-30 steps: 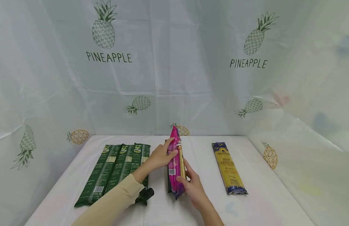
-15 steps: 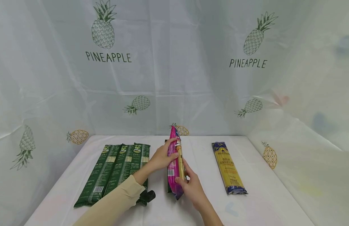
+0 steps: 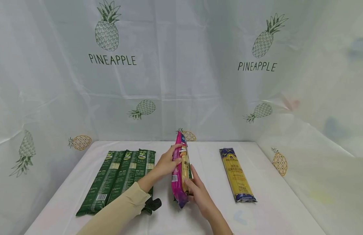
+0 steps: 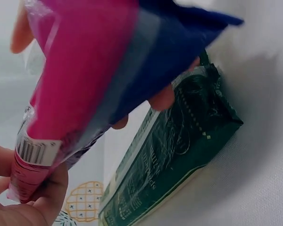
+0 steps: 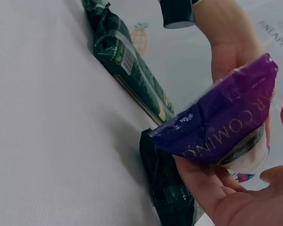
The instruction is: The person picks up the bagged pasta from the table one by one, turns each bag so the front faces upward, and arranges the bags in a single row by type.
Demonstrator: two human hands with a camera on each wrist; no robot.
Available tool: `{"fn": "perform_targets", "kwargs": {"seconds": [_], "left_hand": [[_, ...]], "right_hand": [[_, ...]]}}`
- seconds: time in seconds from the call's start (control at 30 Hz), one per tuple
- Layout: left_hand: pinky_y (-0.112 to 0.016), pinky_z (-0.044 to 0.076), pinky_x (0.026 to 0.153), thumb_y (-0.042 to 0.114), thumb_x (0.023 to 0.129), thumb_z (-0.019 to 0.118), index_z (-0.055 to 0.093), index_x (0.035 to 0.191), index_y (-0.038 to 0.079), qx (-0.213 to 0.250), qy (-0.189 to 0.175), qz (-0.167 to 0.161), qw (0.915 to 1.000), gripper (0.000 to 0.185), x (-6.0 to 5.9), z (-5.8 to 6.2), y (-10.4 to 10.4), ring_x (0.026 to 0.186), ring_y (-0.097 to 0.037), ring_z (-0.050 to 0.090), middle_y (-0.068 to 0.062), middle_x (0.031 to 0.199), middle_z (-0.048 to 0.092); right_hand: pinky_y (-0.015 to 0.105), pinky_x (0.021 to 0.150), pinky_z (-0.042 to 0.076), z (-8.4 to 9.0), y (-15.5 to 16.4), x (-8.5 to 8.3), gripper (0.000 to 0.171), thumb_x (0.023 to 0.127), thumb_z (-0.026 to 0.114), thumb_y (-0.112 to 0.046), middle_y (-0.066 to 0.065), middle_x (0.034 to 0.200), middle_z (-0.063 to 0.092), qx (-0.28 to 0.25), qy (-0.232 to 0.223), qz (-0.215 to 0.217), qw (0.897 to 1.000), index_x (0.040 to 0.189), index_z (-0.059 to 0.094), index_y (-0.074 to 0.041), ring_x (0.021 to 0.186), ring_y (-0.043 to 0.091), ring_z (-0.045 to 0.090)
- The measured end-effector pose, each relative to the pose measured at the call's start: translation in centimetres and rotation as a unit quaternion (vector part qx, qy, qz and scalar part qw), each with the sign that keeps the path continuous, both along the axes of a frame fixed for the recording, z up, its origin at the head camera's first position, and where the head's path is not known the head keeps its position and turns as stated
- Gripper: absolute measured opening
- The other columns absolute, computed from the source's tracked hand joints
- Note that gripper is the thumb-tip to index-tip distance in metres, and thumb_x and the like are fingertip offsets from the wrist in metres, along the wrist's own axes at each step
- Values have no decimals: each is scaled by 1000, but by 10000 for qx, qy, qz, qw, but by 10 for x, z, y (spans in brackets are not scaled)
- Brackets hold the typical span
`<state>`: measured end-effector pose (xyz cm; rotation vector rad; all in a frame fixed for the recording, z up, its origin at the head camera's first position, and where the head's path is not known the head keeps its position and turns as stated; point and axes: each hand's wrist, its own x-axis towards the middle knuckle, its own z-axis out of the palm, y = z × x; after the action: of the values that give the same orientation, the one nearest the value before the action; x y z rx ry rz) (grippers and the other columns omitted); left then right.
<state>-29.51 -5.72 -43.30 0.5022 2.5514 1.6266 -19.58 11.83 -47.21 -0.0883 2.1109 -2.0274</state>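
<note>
The handling looks partway through: the pink packet [image 3: 179,173], upright on its long edge at the centre of the frame, is in both hands and not yet laid down. The left hand [image 3: 166,164] has its fingers curled over the upper part; the right hand [image 3: 200,195] grasps the lower end between thumb and fingers. Three green packets [image 3: 122,178] lie side by side at left; the yellow packet [image 3: 238,176] lies alone at right on the white worktop [image 3: 275,199], clear of both hands. Another green packet [image 5: 167,188] lies beneath the pink one; whether they touch is unclear. The left sleeve [image 3: 119,209] and a black device [image 3: 153,204] hide near ends of the green row.
</note>
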Motion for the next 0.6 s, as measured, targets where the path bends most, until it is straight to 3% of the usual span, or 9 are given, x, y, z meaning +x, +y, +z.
{"fn": "perform_targets", "kwargs": {"seconds": [0.1,0.2,0.3,0.5,0.6], "left_hand": [[-50,60,88,16,110,59,40,163,32,183,-131,7,9997,59,-1,1,-3,125,-39,64,-25,153,53],[-51,58,92,15,110,58,39,163,32,334,-250,-7,9991,59,-1,1,-5,128,-41,62,-25,156,50],[-54,56,97,14,111,56,38,164,30,420,-365,-70,9984,59,0,1,-7,134,-42,58,-25,159,46],[-56,52,104,13,112,53,37,165,27,591,-599,-184,9963,57,-1,-1,-9,139,-43,52,-25,162,41],[-57,51,105,13,112,52,35,165,27,624,-638,-251,9957,58,-2,-2,-11,141,-43,51,-25,162,41]], "right_hand": [[38,91,60,-2,4,-2,83,110,51,-49,21,152,52,-607,-343,205,9974,173,1,-29,107,19,71],[30,79,58,-5,8,-4,81,111,50,-40,15,134,65,-1088,-579,448,9914,173,0,-27,97,14,73],[27,74,56,-6,9,-4,82,109,52,-33,11,125,68,-1372,-689,619,9862,173,2,-25,92,12,72],[31,82,56,-6,6,-3,85,107,61,-35,18,140,53,-1097,-436,403,9922,173,10,-23,102,17,66],[33,83,57,-7,5,-3,85,107,63,-35,20,140,55,-894,-298,299,9951,173,11,-23,105,19,65]]}}
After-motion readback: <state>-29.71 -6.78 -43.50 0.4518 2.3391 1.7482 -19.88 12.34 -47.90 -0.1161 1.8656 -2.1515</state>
